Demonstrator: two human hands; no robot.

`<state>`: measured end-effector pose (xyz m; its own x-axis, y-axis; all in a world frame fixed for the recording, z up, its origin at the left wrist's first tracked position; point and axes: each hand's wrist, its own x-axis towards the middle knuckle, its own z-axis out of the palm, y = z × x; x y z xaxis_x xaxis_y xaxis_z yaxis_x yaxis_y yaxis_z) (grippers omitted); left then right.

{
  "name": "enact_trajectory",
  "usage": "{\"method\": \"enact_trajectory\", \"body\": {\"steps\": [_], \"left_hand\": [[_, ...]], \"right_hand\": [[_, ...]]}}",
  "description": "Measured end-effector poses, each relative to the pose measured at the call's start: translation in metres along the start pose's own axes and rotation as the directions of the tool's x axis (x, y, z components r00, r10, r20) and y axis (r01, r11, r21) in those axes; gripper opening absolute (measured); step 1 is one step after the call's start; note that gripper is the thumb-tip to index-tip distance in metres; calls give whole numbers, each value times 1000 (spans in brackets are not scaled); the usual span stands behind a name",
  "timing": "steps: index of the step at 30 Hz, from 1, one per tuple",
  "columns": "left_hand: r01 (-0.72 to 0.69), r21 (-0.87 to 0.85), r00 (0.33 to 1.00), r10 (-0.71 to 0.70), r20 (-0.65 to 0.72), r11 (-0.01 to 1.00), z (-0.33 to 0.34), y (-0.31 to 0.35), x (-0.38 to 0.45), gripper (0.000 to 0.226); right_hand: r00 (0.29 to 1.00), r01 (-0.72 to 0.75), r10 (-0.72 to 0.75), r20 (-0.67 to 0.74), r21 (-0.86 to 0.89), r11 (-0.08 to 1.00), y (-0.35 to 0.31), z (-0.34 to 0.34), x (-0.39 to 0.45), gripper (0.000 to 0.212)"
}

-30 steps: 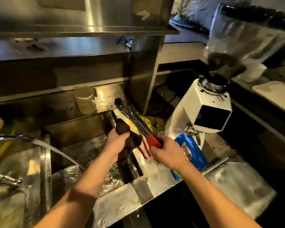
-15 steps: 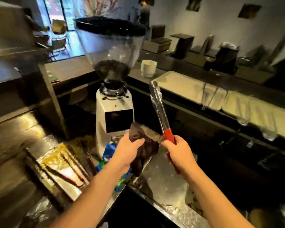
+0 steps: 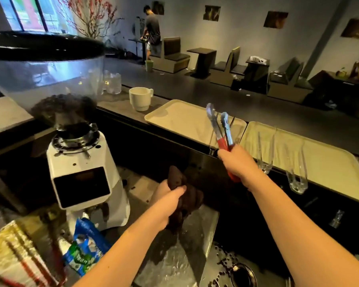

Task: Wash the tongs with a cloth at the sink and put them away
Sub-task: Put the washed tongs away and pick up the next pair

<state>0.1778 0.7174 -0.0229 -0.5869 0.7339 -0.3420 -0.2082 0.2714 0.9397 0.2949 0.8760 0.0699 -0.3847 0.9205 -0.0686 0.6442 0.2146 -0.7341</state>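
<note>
The right hand [image 3: 236, 164] gripped the tongs [image 3: 221, 131] by their red handle, the two metal arms slightly parted and pointing up and away from the person, tips over the near edge of the cream tray [image 3: 174, 119] on the raised bench. The left hand [image 3: 168, 201] was clenched round a dark brown cloth [image 3: 187, 195], lower and nearer the body, above the wet steel bench beside the white coffee grinder [image 3: 81, 179]. Cloth and tongs were apart, the tongs lying up and to the right of the cloth. Their long axis ran nearly upright, so I judged that only the right hand could put them away.
</note>
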Motion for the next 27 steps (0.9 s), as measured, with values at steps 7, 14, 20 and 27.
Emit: {"method": "enact_trajectory", "body": {"steps": [7, 14, 20, 27], "left_hand": [[-33, -54, 998, 29, -58, 998, 0, 5, 23, 9], [-37, -96, 991, 24, -132, 995, -23, 15, 34, 17], [-37, -56, 990, 29, -135, 998, -35, 18, 29, 25], [-74, -144, 990, 55, -132, 987, -51, 4, 29, 21]], "right_hand": [[984, 152, -90, 153, -465, 872, -59, 33, 67, 16], [988, 154, -98, 121, -699, 698, -85, 69, 95, 18], [995, 101, -91, 45, -545, 832, -85, 85, 122, 47], [956, 163, -284, -81, -657, 736, -103, 78, 106, 59]]}}
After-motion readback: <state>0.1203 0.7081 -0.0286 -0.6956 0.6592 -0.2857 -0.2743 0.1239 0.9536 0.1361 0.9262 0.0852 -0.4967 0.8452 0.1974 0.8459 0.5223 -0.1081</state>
